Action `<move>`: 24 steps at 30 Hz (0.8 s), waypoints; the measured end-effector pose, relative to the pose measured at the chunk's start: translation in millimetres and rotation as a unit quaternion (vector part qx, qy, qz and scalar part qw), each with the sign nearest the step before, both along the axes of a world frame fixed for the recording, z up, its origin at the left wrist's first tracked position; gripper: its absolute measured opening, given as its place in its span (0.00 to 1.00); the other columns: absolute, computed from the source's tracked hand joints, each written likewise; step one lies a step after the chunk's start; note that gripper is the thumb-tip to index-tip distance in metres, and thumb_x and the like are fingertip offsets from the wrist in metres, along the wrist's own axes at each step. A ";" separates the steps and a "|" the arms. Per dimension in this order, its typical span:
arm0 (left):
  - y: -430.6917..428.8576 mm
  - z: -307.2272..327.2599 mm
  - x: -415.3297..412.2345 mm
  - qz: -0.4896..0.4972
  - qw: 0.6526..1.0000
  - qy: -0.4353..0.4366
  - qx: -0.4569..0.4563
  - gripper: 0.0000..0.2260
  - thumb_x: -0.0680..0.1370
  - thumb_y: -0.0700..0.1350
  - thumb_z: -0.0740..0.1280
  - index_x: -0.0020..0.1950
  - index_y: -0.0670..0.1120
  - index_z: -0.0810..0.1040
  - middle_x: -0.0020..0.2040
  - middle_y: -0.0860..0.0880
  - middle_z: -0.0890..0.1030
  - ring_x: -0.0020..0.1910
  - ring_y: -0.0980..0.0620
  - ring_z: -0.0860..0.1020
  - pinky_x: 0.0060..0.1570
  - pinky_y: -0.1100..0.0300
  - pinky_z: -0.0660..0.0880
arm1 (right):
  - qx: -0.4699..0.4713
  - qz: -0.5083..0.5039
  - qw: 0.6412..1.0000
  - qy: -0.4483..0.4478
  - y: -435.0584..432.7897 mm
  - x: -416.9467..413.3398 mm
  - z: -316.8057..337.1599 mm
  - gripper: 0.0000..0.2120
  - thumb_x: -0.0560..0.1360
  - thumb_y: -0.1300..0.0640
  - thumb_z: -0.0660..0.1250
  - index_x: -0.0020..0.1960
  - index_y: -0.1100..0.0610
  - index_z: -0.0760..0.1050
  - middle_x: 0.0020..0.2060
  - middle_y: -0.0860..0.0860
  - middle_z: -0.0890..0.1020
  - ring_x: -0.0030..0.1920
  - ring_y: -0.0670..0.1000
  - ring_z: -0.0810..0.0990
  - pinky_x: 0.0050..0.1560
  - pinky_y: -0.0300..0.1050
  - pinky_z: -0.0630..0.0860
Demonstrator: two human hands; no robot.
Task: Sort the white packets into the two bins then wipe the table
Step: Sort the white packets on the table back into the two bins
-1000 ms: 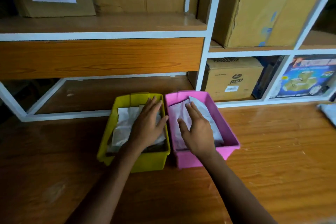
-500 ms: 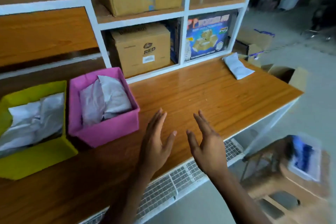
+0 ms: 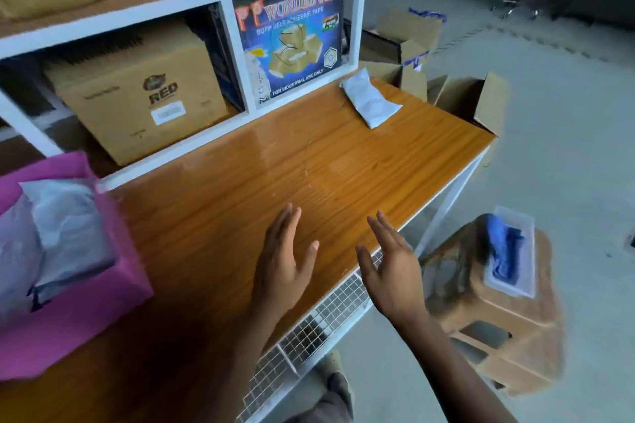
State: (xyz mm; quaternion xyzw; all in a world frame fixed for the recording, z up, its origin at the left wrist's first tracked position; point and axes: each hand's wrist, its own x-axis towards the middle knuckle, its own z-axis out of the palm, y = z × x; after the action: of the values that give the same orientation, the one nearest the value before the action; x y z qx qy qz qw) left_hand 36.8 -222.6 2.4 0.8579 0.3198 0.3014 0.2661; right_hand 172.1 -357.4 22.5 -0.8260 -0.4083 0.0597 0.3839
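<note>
My left hand (image 3: 281, 264) and right hand (image 3: 391, 271) have left the pink bin (image 3: 86, 312), fingers straight and empty. One packet (image 3: 369, 101) remains on the table (image 3: 257, 189); sorting incomplete.

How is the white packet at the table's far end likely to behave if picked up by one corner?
The white packet looks wrinkled and puffy, so it would probably sag rather than stay stiff. Lying flat on the glossy table, it should slide, not roll.
</note>
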 end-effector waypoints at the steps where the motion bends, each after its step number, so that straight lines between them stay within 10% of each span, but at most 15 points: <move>1: 11.5 -1.7 16.4 -0.001 1.000 0.004 0.002 0.29 0.78 0.59 0.57 0.76 0.48 0.61 0.76 0.48 0.62 0.75 0.53 0.60 0.68 0.59 0.63 | -0.002 -0.005 1.000 -0.003 8.6 14.5 -0.8 0.25 0.77 0.45 0.61 0.73 0.52 0.67 0.74 0.48 0.64 0.68 0.54 0.73 0.63 0.50 0.73; 17: 232.5 -24.9 281.4 0.047 0.989 0.140 0.032 0.26 0.79 0.50 0.63 0.75 0.43 0.63 0.76 0.41 0.61 0.75 0.44 0.60 0.69 0.50 0.65 | -0.064 -0.006 0.996 -0.058 188.1 256.1 6.0 0.25 0.79 0.48 0.62 0.73 0.53 0.65 0.74 0.51 0.66 0.72 0.55 0.67 0.65 0.50 0.71; 24: 296.8 -46.6 346.5 0.123 0.953 0.274 0.020 0.29 0.80 0.57 0.54 0.77 0.43 0.57 0.77 0.41 0.56 0.77 0.42 0.53 0.74 0.47 0.51 | -0.115 0.058 0.989 -0.075 295.0 356.8 -6.8 0.27 0.78 0.47 0.61 0.75 0.55 0.62 0.75 0.56 0.63 0.73 0.59 0.63 0.66 0.55 0.69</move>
State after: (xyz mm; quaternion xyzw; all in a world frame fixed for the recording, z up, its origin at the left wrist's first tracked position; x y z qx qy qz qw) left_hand 383.3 74.3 -44.2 0.8666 0.4778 0.0912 0.1118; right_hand 528.9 -62.5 15.7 -0.8419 -0.4734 0.0657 0.2505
